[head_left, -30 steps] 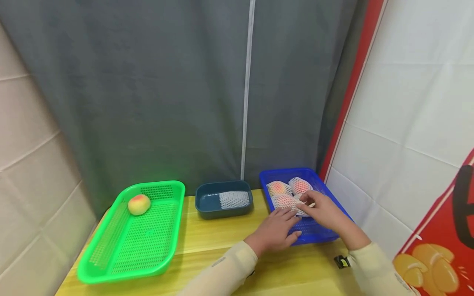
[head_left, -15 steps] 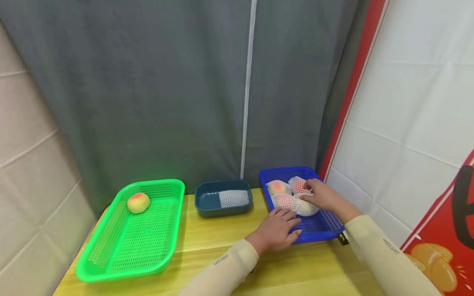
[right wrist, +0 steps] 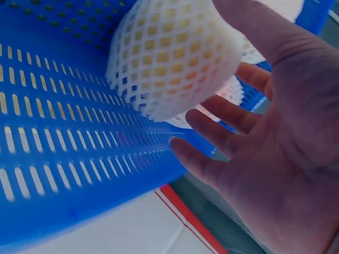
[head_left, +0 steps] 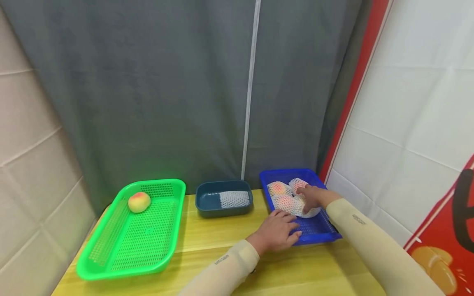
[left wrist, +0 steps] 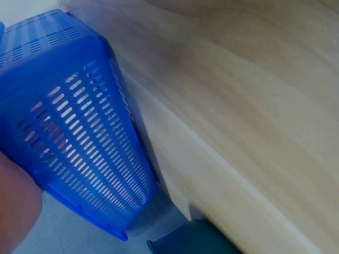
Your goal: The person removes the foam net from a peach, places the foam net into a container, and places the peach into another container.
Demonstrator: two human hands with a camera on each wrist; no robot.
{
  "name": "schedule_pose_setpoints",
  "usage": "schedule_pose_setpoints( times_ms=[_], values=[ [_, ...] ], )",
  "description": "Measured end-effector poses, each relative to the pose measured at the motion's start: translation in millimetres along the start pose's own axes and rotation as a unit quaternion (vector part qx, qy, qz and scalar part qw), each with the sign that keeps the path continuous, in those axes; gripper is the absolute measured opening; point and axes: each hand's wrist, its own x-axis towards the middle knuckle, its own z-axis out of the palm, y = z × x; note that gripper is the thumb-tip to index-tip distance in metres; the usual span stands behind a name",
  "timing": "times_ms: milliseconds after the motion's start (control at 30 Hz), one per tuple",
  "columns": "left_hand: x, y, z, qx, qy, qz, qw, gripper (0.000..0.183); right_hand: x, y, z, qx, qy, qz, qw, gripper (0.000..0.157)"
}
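Several peaches in white foam nets lie in a blue basket point(head_left: 314, 237). My right hand point(head_left: 314, 195) reaches over the nearest right netted peach point(head_left: 312, 211). In the right wrist view, that netted peach point(right wrist: 169, 58) sits between the thumb and the bent fingers point(right wrist: 228, 114), with the palm apart from it. My left hand point(head_left: 275, 231) rests on the basket's near left rim, its fingers spread and fairly straight. Only a bit of the left hand point(left wrist: 16, 203) shows in the left wrist view, beside the basket wall point(left wrist: 85, 121).
On the left stands a green basket point(head_left: 172, 250) holding one bare peach point(head_left: 139, 202). Between the baskets is a dark teal tray point(head_left: 207, 213) with a white foam net point(head_left: 234, 199) in it. All stand on a wooden table point(head_left: 207, 238) before a grey curtain point(head_left: 155, 102).
My right hand has moved from pinching at the net's near side to over the netted peach, its forearm swinging further in. The left hand stays on the rim.
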Motion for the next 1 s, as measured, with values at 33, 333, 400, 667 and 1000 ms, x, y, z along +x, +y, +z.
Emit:
schedule_pose_setpoints(
  times_ms=[33, 333, 400, 667, 1000],
  values=[
    [-0.1, 0.1, 0.9, -0.001, 0.001, 0.001, 1.0000, 0.060, 1.8, -0.6, 1.6, 0.000, -0.008, -0.003, 1.000, 0.076],
    [0.0, 1.8, 2.8, -0.005, 0.008, -0.001, 1.0000, 0.057, 14.9, -9.0, 14.3, -0.014, -0.053, 0.012, 0.998, 0.077],
    [0.4, 2.3, 2.9, -0.007, 0.010, 0.000, 0.9999, 0.056, 16.7, -9.5, 16.4, -0.023, -0.066, 0.020, 0.997, 0.083],
    [0.7, -0.4, 4.2, -0.004, 0.016, -0.002, 0.9999, 0.057, 18.8, -9.1, 15.1, -0.022, -0.090, 0.040, 0.995, 0.108],
    [2.9, 0.9, 3.8, 0.007, 0.009, 0.000, 0.9999, 0.057, 26.4, 1.5, 17.5, -0.043, -0.092, 0.019, 0.995, 0.090]
  ],
)
